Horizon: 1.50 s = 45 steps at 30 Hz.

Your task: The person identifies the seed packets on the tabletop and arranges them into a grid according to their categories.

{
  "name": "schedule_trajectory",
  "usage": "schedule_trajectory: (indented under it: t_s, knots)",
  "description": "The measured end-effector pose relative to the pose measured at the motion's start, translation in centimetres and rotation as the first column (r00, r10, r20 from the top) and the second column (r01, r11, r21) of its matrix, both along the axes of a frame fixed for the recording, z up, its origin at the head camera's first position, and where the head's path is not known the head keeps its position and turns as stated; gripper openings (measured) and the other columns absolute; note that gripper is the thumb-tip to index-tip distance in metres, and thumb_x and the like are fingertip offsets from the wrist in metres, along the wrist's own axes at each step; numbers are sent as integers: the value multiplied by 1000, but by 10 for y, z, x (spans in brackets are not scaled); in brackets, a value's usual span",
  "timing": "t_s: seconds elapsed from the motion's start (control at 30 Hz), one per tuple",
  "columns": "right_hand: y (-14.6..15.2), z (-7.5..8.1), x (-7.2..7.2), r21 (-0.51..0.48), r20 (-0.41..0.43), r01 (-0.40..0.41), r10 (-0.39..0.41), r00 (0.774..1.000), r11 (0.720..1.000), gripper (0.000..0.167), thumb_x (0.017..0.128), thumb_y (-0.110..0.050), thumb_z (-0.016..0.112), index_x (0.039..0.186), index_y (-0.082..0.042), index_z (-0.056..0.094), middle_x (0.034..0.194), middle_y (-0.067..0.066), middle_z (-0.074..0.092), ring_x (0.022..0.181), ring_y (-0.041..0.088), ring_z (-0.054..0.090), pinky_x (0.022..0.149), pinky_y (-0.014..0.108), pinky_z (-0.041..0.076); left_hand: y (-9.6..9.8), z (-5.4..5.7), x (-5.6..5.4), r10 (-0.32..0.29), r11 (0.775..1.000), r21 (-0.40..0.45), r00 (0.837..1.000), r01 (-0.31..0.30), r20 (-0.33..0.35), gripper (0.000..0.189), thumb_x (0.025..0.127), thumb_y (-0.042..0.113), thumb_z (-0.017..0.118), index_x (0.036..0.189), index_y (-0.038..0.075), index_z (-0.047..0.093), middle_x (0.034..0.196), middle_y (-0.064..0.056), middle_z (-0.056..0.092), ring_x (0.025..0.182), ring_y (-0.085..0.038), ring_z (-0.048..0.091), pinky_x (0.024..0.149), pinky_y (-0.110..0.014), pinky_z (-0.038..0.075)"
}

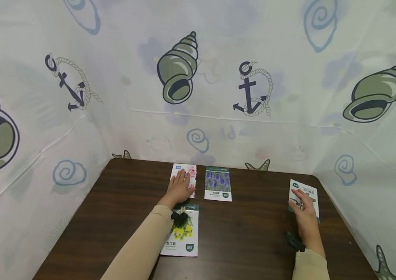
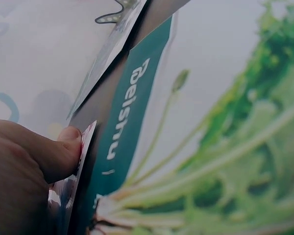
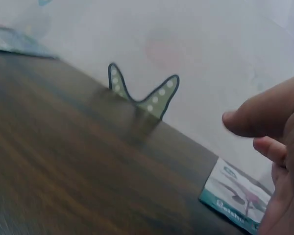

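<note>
My left hand (image 1: 177, 191) lies with extended fingers on a white seed packet with pink blossoms (image 1: 192, 173) near the table's back edge. In the left wrist view, its thumb touches that packet's edge. Below that wrist is a packet with yellow flowers (image 1: 184, 237), partly hidden by the sleeve; its green band (image 2: 132, 105) shows close up. A purple-flowered packet (image 1: 218, 182) lies just right of the left hand. At the far right, my right hand (image 1: 306, 217) hovers over another white packet (image 3: 240, 193), thumb and fingers apart and loosely bent, holding nothing.
The dark wooden table (image 1: 247, 233) has a back edge against a pale wall cloth (image 1: 215, 85) printed with shells and anchors. More of this cloth stands along the left and right sides. Black bands sit on both wrists.
</note>
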State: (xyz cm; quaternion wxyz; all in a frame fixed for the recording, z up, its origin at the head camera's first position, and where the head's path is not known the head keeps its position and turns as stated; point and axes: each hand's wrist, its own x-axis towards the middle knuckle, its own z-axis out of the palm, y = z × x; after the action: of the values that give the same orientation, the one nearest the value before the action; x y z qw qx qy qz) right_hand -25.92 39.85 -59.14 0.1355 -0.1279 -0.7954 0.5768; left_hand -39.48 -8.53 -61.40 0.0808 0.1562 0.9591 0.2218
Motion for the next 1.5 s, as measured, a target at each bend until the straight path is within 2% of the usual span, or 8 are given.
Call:
schedule_trajectory:
  t_s: [0.13, 0.23, 0.63, 0.83, 0.97, 1.17, 1.3, 1.5]
  knots:
    - [3, -4, -1, 163, 57, 1, -10, 998, 987, 62, 108, -11, 67, 166, -6, 45, 183, 18, 17, 173, 38, -1, 137, 64, 3, -1, -4, -3, 0, 1000, -6, 1000, 0, 11, 84, 114, 48, 51, 176, 7, 13, 184, -19, -7, 172, -37, -9, 138, -60, -3]
    - [3, -4, -3, 201, 77, -19, 3, 997, 980, 66, 107, -11, 69, 166, -3, 42, 183, 22, 13, 171, 45, 0, 135, 69, 6, -1, -5, -4, 2, 1000, -12, 1000, -2, 8, 84, 114, 48, 51, 176, 7, 13, 184, -19, -8, 172, -37, -9, 138, -59, -3]
    - [1, 0, -3, 214, 150, -59, 27, 988, 975, 66, 109, -15, 67, 168, -2, 39, 184, 22, 7, 171, 43, -6, 136, 67, 2, -1, -2, 1, 0, 1000, 5, 1000, 0, -11, 83, 113, 48, 51, 176, 6, 15, 184, -20, -4, 172, -38, -6, 138, -61, -2]
    - [3, -3, -5, 239, 148, -61, 26, 989, 969, 65, 109, -14, 67, 167, -4, 41, 183, 24, 7, 170, 48, 5, 136, 67, 9, 0, 2, 2, 2, 1000, 15, 1000, -1, -14, 84, 113, 46, 53, 175, 5, 16, 184, -21, -3, 172, -39, -5, 138, -61, -2]
    - [2, -4, -4, 263, 149, -65, 26, 988, 963, 61, 108, -13, 66, 165, -7, 46, 183, 25, 8, 169, 50, 8, 134, 70, 11, 1, 0, 1, 2, 1000, 12, 1000, -2, -9, 84, 113, 46, 53, 175, 5, 15, 184, -21, -3, 172, -38, -6, 138, -61, -3]
    - [1, -5, -3, 291, 109, -58, 28, 994, 955, 54, 108, -11, 66, 159, 0, 51, 177, 30, 22, 168, 51, 15, 134, 69, 16, 2, 2, 2, 7, 1000, 27, 1000, -7, -8, 83, 113, 43, 54, 175, 3, 16, 184, -22, -3, 172, -40, -6, 138, -61, -4]
    - [-1, -5, -2, 265, 132, -47, 12, 991, 963, 55, 108, -10, 64, 161, 0, 49, 178, 30, 21, 166, 53, 20, 133, 69, 20, 2, 3, 6, 7, 1000, 25, 1000, -7, -16, 82, 114, 42, 53, 175, 3, 16, 184, -22, -3, 172, -40, -5, 138, -61, -3]
    - [-3, -5, -4, 371, 157, -71, 13, 988, 926, 54, 107, -11, 65, 159, 0, 52, 175, 33, 27, 161, 57, 26, 131, 71, 22, 2, 5, 8, 3, 999, 42, 1000, -3, -18, 81, 113, 41, 53, 175, 3, 17, 184, -23, -2, 172, -40, -6, 138, -61, -4]
